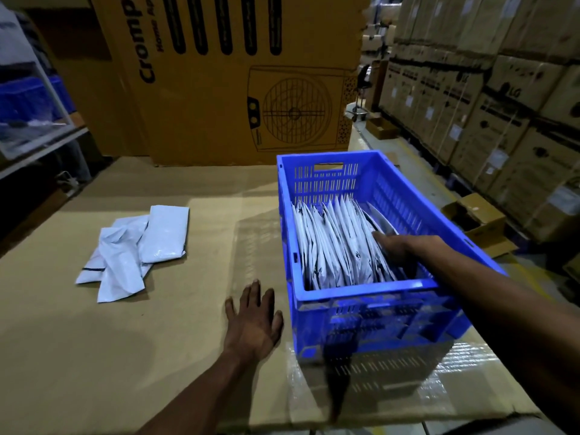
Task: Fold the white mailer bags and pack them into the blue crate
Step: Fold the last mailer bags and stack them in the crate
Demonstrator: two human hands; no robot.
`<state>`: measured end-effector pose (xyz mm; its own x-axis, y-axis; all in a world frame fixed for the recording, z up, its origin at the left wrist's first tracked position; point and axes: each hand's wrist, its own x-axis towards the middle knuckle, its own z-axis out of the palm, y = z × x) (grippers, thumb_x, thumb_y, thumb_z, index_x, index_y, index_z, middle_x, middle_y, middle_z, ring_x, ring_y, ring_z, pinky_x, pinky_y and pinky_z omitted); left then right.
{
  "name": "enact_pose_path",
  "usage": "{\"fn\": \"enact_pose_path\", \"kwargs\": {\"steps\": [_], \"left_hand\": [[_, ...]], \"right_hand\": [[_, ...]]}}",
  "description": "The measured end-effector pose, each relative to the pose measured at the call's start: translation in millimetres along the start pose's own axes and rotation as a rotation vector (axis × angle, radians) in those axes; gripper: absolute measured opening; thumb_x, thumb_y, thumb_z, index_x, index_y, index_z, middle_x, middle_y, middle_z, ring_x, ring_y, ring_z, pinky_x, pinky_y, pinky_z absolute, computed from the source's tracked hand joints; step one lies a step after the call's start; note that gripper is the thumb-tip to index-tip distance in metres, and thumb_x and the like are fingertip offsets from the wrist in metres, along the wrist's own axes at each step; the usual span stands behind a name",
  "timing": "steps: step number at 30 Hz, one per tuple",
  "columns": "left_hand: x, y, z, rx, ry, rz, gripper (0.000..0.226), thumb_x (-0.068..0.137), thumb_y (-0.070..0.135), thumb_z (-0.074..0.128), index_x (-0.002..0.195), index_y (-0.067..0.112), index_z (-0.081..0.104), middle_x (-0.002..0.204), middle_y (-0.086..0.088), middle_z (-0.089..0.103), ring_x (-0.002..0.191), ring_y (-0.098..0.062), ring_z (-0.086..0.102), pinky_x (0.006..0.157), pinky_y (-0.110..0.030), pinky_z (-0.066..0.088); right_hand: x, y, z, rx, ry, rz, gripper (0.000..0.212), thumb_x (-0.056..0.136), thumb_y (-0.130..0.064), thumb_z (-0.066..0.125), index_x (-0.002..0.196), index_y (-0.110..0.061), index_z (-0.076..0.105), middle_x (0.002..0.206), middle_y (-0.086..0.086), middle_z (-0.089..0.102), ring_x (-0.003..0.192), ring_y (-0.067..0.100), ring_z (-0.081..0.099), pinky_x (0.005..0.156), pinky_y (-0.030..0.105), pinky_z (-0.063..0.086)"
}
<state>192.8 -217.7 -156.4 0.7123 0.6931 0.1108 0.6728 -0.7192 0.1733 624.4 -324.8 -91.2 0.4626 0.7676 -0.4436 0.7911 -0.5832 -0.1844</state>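
Observation:
The blue crate (364, 291) stands on the right of the cardboard work surface (125, 340). Several folded white mailer bags (332, 246) stand on edge in a row inside it. My right hand (397, 248) reaches into the crate at the right end of that row, its fingers gripping the rightmost bag (381, 222); the fingertips are hidden behind the bags. My left hand (254, 318) lies flat, fingers spread, on the cardboard just left of the crate's near corner. A small pile of loose white mailer bags (138, 246) lies on the surface at the left.
A tall printed carton (238, 76) stands behind the work surface. Stacked cartons (489, 98) line the right side beyond an aisle, with an open box (477, 221) on the floor. A shelf with a blue bin (31, 98) is at the far left.

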Motion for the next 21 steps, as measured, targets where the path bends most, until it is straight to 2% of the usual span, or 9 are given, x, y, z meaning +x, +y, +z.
{"fn": "enact_pose_path", "kwargs": {"steps": [2,3,5,6,8,10,13,16,21], "left_hand": [[-0.5,-0.8,0.9,0.005,-0.006,0.004,0.063,0.096,0.054,0.028,0.145,0.02,0.049,0.158,-0.015,0.038,0.146,-0.032,0.035,0.109,-0.066,0.026],[-0.7,-1.5,2.1,0.006,-0.011,0.006,0.063,0.096,0.053,0.029,0.145,0.02,0.05,0.157,-0.015,0.039,0.145,-0.032,0.036,0.108,-0.067,0.027],[-1.0,-2.8,1.4,-0.001,-0.013,0.007,0.063,0.095,0.053,0.029,0.145,0.02,0.049,0.158,-0.015,0.038,0.145,-0.032,0.036,0.108,-0.067,0.028],[-0.5,-2.8,1.1,-0.005,-0.014,0.003,0.065,0.095,0.054,0.027,0.147,0.02,0.047,0.16,-0.014,0.034,0.147,-0.031,0.032,0.11,-0.066,0.026],[-0.3,-2.5,0.0,-0.014,-0.017,0.002,0.069,0.094,0.056,0.022,0.151,0.021,0.041,0.164,-0.013,0.026,0.151,-0.029,0.023,0.113,-0.064,0.019],[-0.6,-4.7,-1.6,-0.027,-0.017,0.006,0.073,0.092,0.057,0.019,0.152,0.021,0.038,0.166,-0.012,0.02,0.153,-0.027,0.017,0.116,-0.062,0.015],[-2.3,-15.3,-2.9,-0.043,-0.011,-0.001,0.071,0.092,0.057,0.023,0.151,0.021,0.04,0.165,-0.012,0.021,0.153,-0.027,0.018,0.118,-0.055,0.019],[-10.9,-37.2,-9.5,-0.06,0.024,-0.053,0.065,0.091,0.053,0.032,0.144,0.019,0.049,0.16,-0.015,0.033,0.147,-0.03,0.031,0.115,-0.05,0.03],[-36.8,-89.3,-20.3,-0.045,0.091,-0.171,0.06,0.093,0.051,0.034,0.137,0.016,0.055,0.154,-0.018,0.041,0.143,-0.032,0.038,0.112,-0.05,0.034]], "right_hand": [[-5.6,-7.2,-1.0,0.035,-0.073,0.049,0.101,0.048,-0.098,0.031,0.128,-0.036,0.036,0.119,0.015,0.055,0.098,0.029,0.051,0.109,0.055,0.038],[-28.4,-26.0,-11.2,0.005,-0.031,0.084,0.091,0.061,-0.089,0.033,0.129,-0.03,0.037,0.121,0.011,0.048,0.1,0.026,0.046,0.11,0.054,0.037],[-59.9,-58.0,-29.8,-0.06,0.017,0.068,0.06,0.082,-0.046,0.051,0.133,-0.02,0.033,0.136,0.012,0.04,0.111,0.026,0.05,0.105,0.053,0.041],[-73.3,-72.6,-39.5,-0.123,0.103,0.002,0.06,0.082,-0.027,0.056,0.136,-0.018,0.031,0.142,0.018,0.036,0.119,0.033,0.052,0.102,0.053,0.044],[-84.5,-89.7,-46.6,-0.119,0.265,-0.134,0.067,0.085,-0.011,0.054,0.147,-0.009,0.029,0.145,0.026,0.034,0.129,0.045,0.046,0.105,0.051,0.041],[-87.5,-111.3,-49.8,-0.124,0.435,-0.26,0.062,0.087,-0.007,0.049,0.146,0.003,0.032,0.145,0.033,0.036,0.133,0.049,0.039,0.109,0.052,0.037],[-92.8,-152.7,-49.7,-0.074,0.581,-0.422,0.053,0.096,-0.017,0.044,0.144,0.005,0.037,0.144,0.032,0.041,0.132,0.047,0.042,0.107,0.055,0.039],[-101.4,-202.5,-50.0,-0.003,0.655,-0.556,0.055,0.099,-0.032,0.036,0.142,0.002,0.042,0.142,0.027,0.047,0.133,0.043,0.044,0.108,0.054,0.038],[-101.1,-280.7,-45.3,-0.01,0.675,-0.705,0.052,0.098,-0.035,0.039,0.134,0.001,0.049,0.129,0.025,0.057,0.126,0.045,0.049,0.101,0.055,0.043]]}}
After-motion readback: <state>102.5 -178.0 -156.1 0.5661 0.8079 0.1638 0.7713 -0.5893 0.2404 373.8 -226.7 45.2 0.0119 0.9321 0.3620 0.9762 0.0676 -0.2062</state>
